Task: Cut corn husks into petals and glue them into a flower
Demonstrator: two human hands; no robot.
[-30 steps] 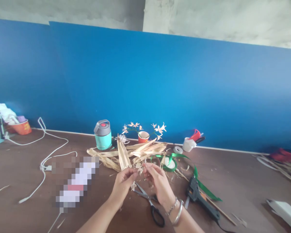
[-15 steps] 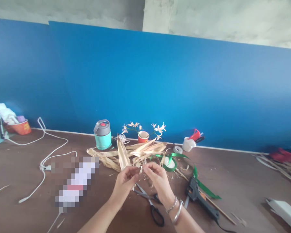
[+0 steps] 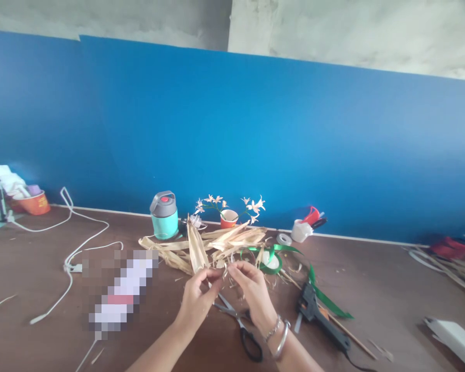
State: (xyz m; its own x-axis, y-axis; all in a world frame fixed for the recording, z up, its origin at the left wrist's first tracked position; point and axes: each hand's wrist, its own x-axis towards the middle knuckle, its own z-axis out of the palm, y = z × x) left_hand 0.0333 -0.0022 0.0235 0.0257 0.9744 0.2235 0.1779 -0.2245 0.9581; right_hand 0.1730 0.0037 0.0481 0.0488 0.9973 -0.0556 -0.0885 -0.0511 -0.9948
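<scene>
Blue partition (image 3: 232, 129) behind, brown surface (image 3: 372, 289) in front, strewn with craft scraps. Small pale piece (image 3: 225, 270), likely dried husk, sits between the fingertips of both hands, raised just nearer than the heap of dried husks (image 3: 198, 248). Right hand (image 3: 251, 284): thumb and forefinger pinched on the piece. Left hand (image 3: 198, 294): fingers curled, tips meeting the piece's other side; too blurred to tell whether they grip. Over the last second, little moves: hands stay close together, and the pale bit seen under the left fingers is now largely hidden. Reading: fine fingertip handling, with the piece not yet let go. Tools unmoved: scissors (image 3: 251, 345) lie partly open below the hands, glue gun (image 3: 325, 323) to the right beside green ribbon (image 3: 329, 302). Farther back, sprays of pale flowers (image 3: 258, 205) lean out from a paper cup (image 3: 229, 222); turquoise flask (image 3: 165, 226) stands to its left.
</scene>
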